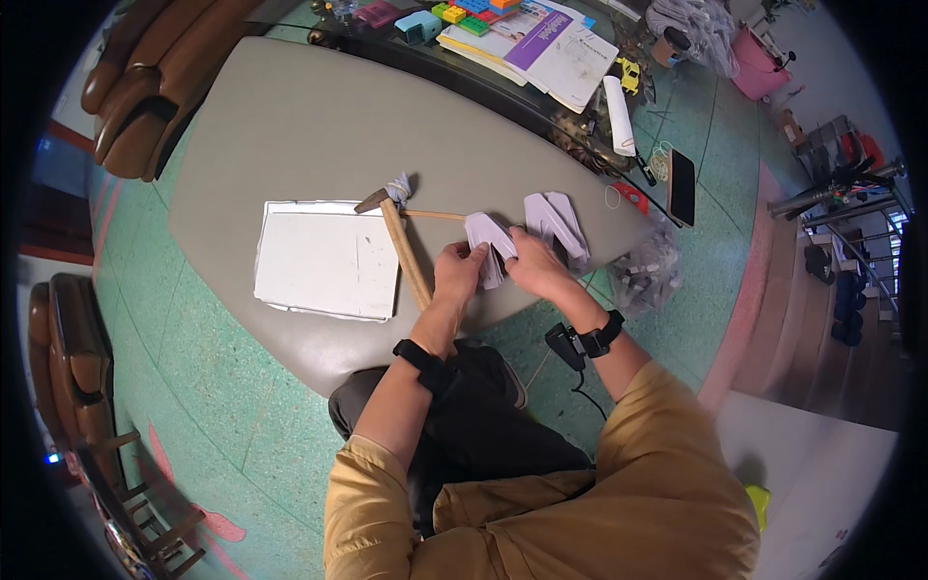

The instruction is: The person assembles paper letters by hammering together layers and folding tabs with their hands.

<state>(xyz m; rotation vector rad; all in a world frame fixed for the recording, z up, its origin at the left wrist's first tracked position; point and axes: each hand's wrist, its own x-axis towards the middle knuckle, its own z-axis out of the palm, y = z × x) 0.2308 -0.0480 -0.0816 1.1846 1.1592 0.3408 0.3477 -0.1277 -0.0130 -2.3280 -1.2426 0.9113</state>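
Observation:
Both my hands grip a folded lilac piece that looks like paper or card, bent into an angled shape. My left hand pinches its near left side, thumb on top. From the right, my right hand closes on its other edge. Just beyond that hand lies a second folded lilac piece. Left of my hands, a hammer with a wooden handle rests partly against a flat white board. A thin wooden stick runs from the hammer head toward the held piece. A small grey-blue bundle sits by the hammer head.
Everything lies on a grey padded surface. Behind it, a dark glass table holds magazines, toy bricks and a white roll. A phone is at the right. Plastic bags lie beside the right corner.

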